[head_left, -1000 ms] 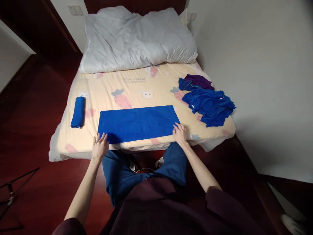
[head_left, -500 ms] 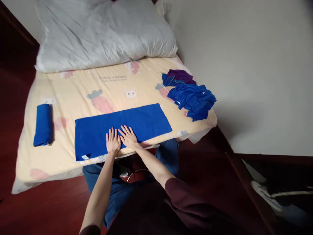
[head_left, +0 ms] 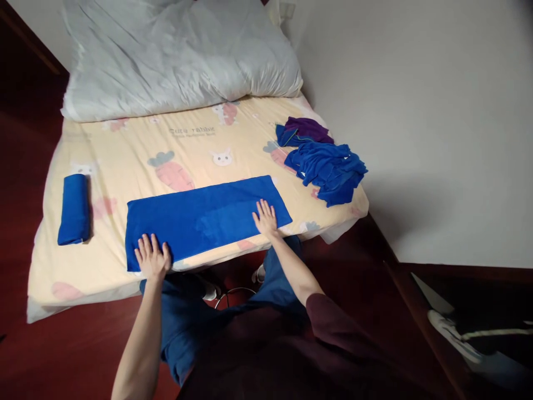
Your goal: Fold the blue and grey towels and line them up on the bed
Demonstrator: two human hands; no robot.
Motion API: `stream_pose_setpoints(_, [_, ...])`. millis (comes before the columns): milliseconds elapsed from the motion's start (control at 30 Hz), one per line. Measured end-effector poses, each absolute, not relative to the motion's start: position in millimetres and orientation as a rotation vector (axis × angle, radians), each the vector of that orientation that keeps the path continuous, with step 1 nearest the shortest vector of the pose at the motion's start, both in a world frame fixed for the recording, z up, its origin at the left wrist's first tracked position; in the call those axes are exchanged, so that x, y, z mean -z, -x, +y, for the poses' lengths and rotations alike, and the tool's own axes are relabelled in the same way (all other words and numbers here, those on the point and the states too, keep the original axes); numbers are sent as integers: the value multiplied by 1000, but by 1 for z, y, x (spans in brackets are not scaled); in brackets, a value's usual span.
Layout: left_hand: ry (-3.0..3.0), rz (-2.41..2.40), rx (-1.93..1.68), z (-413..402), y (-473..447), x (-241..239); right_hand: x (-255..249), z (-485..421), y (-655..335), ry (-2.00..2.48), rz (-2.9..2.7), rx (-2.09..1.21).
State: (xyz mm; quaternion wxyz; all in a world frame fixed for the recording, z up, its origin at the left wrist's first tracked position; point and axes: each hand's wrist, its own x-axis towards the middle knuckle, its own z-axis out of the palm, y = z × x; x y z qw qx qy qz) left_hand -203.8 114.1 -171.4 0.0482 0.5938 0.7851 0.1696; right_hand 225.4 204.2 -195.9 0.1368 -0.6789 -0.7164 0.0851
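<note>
A blue towel (head_left: 200,216) lies flat as a long rectangle along the near edge of the bed. My left hand (head_left: 152,258) rests on its lower left part, fingers spread, covering the corner where a white label was visible. Near the towel's right end, my right hand (head_left: 265,218) lies flat with its fingers apart. Between the hands the cloth shows a lighter, brushed patch. Neither hand grips anything.
A rolled or folded blue towel (head_left: 74,209) sits at the bed's left side. Crumpled blue cloths (head_left: 333,169) and a purple cloth (head_left: 310,129) are heaped at the right. A large pale pillow or quilt (head_left: 183,61) covers the far end of the patterned bed sheet (head_left: 125,161), beside a wall (head_left: 416,111).
My hands were side by side at the middle of the towel's near edge. They have slid apart, the left one to the left end, the right one to the right end.
</note>
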Motion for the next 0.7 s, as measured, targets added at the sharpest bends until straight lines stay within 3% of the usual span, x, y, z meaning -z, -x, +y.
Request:
stream_pose_setpoints(167, [-1748,2489,-521,97,234,170,202,198,-301,2054,-1899,-190])
stream_pose_setpoints(400, [-1730,2504,-461,95,241,172,200,195,-309,1946,-1847,-169])
stream_pose_setpoints(533, [-1840,2455,-485,106,218,167,183,205,-271,1942,-1933,-159])
stream_pose_setpoints(700, [-2122,2121,-515,167,143,157,157,236,-142,1638,-2257,-286])
